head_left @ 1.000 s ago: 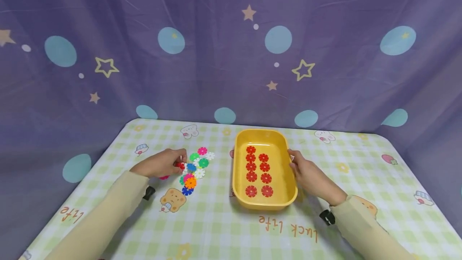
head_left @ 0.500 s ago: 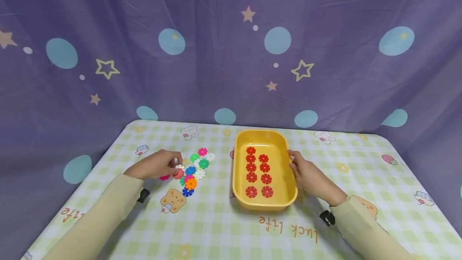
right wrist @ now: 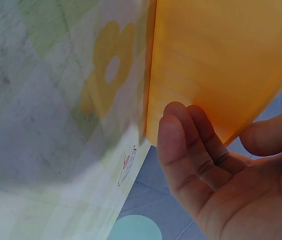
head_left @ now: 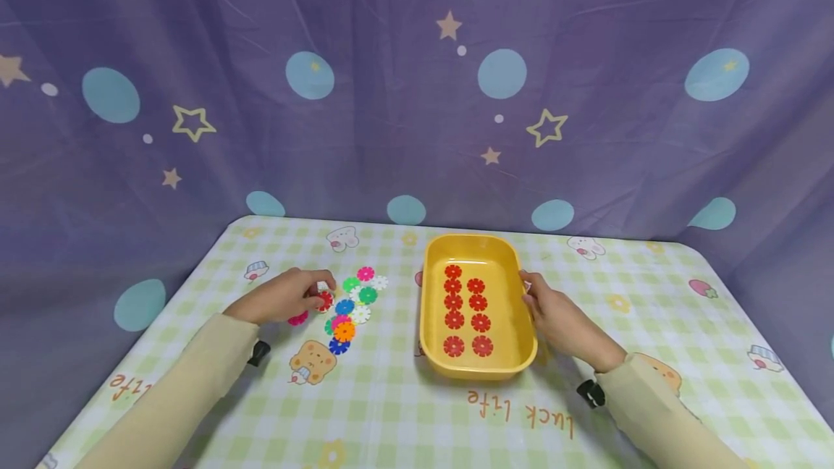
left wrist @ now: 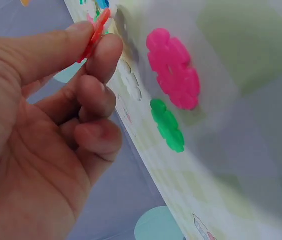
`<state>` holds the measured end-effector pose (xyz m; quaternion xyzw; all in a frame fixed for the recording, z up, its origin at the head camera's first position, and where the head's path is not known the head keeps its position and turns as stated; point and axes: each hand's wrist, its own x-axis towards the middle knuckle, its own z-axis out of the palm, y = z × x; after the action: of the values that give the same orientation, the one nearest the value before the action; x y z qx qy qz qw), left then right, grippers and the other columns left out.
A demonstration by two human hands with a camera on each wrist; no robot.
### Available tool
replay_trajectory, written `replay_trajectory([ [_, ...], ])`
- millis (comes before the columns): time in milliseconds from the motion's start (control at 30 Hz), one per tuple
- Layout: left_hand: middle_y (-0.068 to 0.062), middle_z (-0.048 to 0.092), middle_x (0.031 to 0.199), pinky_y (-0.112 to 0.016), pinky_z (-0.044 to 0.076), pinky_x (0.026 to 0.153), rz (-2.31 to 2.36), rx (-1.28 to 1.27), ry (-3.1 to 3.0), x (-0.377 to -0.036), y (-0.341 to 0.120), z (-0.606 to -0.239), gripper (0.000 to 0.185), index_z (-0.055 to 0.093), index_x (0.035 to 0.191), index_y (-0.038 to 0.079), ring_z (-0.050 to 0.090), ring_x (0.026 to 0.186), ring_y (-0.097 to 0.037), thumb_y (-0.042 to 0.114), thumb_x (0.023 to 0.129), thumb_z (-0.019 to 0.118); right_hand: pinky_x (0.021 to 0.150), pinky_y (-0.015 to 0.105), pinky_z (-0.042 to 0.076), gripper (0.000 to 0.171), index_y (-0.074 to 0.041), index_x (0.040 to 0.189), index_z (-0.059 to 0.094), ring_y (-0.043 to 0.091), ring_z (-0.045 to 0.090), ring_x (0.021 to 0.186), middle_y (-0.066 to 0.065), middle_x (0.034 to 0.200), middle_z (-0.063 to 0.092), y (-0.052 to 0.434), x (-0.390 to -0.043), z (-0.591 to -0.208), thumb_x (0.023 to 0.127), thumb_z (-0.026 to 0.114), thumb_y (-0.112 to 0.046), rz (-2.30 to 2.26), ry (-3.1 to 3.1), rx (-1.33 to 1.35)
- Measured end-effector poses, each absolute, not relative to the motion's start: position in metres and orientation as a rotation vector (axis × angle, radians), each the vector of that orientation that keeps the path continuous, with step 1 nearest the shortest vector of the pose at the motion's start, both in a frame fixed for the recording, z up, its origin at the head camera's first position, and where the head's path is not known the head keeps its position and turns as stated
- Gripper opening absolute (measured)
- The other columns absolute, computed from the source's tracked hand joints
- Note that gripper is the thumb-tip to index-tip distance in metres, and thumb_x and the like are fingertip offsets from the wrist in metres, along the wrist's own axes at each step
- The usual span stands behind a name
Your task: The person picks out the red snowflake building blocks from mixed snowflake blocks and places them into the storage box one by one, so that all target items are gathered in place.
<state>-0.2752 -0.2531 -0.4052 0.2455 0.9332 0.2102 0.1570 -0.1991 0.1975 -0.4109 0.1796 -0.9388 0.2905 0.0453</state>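
My left hand (head_left: 287,297) pinches a red flower-shaped disc (head_left: 323,301) between thumb and forefinger, just above the table beside a cluster of coloured discs (head_left: 352,307). The left wrist view shows the same red disc (left wrist: 96,34) held edge-on in my fingertips (left wrist: 108,47), with a pink disc (left wrist: 173,68) and a green disc (left wrist: 167,125) lying on the cloth. My right hand (head_left: 554,313) rests against the right wall of a yellow tray (head_left: 525,324), fingers curled on its side (right wrist: 216,75). The tray holds several red discs (head_left: 466,310) in two columns.
The table carries a green checked cloth (head_left: 391,411) with cartoon prints and the words "luck life". A purple curtain (head_left: 417,93) with stars and dots hangs right behind the table's far edge. Another pink disc (head_left: 297,319) lies by my left wrist.
My left hand drew back slightly toward me and lifted the red disc out of the cluster. The right hand and the tray stayed where they were.
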Motion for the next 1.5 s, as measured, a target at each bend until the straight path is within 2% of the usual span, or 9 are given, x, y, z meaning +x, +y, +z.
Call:
replay_trajectory([
  [367, 0.002, 0.059, 0.069, -0.028, 0.039, 0.047, 0.549, 0.706, 2.741, -0.277, -0.256, -0.406, 0.008, 0.064, 0.098, 0.014, 0.043, 0.044, -0.012, 0.01, 0.091, 0.063, 0.083, 0.046, 0.049, 0.038, 0.004, 0.135, 0.036, 0.03, 0.062, 0.095, 0.019, 0.103, 0.062, 0.198, -0.201, -0.413, 0.099, 0.044, -0.005, 0.9, -2.886, 0.54],
  [533, 0.006, 0.06, 0.075, -0.028, 0.044, 0.056, 0.536, 0.804, 2.796, -0.279, -0.256, -0.406, 0.004, 0.064, 0.09, 0.015, 0.049, 0.058, -0.011, 0.011, 0.09, 0.065, 0.084, 0.047, 0.048, 0.038, 0.004, 0.136, 0.035, 0.03, 0.061, 0.096, 0.02, 0.105, 0.062, 0.199, -0.2, -0.413, 0.1, 0.043, -0.005, 0.909, -2.897, 0.535],
  [667, 0.008, 0.061, 0.079, -0.029, 0.046, 0.063, 0.573, 0.822, 2.819, -0.281, -0.254, -0.406, 0.01, 0.067, 0.086, 0.018, 0.052, 0.068, -0.012, 0.01, 0.09, 0.065, 0.084, 0.047, 0.048, 0.038, 0.004, 0.136, 0.035, 0.031, 0.061, 0.097, 0.02, 0.105, 0.062, 0.198, -0.2, -0.412, 0.1, 0.043, -0.005, 0.91, -2.893, 0.531],
  [933, 0.005, 0.059, 0.075, -0.029, 0.045, 0.057, 0.587, 0.817, 2.791, -0.284, -0.25, -0.408, 0.013, 0.067, 0.103, 0.016, 0.048, 0.055, -0.012, 0.01, 0.093, 0.06, 0.088, 0.049, 0.045, 0.038, 0.004, 0.136, 0.034, 0.036, 0.058, 0.105, 0.024, 0.112, 0.06, 0.198, -0.2, -0.411, 0.1, 0.043, -0.005, 0.927, -2.902, 0.526],
  [1133, 0.005, 0.064, 0.082, -0.029, 0.047, 0.061, 0.624, 0.834, 2.728, -0.283, -0.25, -0.408, 0.017, 0.069, 0.102, 0.016, 0.051, 0.061, -0.011, 0.005, 0.092, 0.059, 0.091, 0.05, 0.043, 0.038, 0.003, 0.136, 0.034, 0.037, 0.056, 0.11, 0.026, 0.119, 0.057, 0.198, -0.2, -0.411, 0.1, 0.043, -0.006, 0.937, -2.921, 0.508],
  [1300, 0.005, 0.063, 0.086, -0.027, 0.048, 0.065, 0.617, 0.803, 2.685, -0.282, -0.249, -0.409, 0.016, 0.069, 0.103, 0.016, 0.054, 0.069, -0.012, 0.008, 0.089, 0.065, 0.091, 0.05, 0.043, 0.038, 0.004, 0.136, 0.034, 0.038, 0.054, 0.112, 0.027, 0.123, 0.054, 0.198, -0.2, -0.412, 0.1, 0.042, -0.007, 0.928, -2.918, 0.51],
  [1500, 0.004, 0.058, 0.084, -0.028, 0.046, 0.059, 0.598, 0.803, 2.637, -0.28, -0.244, -0.409, 0.028, 0.067, 0.107, 0.012, 0.049, 0.068, -0.016, 0.012, 0.08, 0.076, 0.092, 0.051, 0.041, 0.037, 0.004, 0.136, 0.034, 0.04, 0.052, 0.115, 0.029, 0.126, 0.051, 0.199, -0.2, -0.413, 0.101, 0.042, -0.006, 0.932, -2.91, 0.52],
])
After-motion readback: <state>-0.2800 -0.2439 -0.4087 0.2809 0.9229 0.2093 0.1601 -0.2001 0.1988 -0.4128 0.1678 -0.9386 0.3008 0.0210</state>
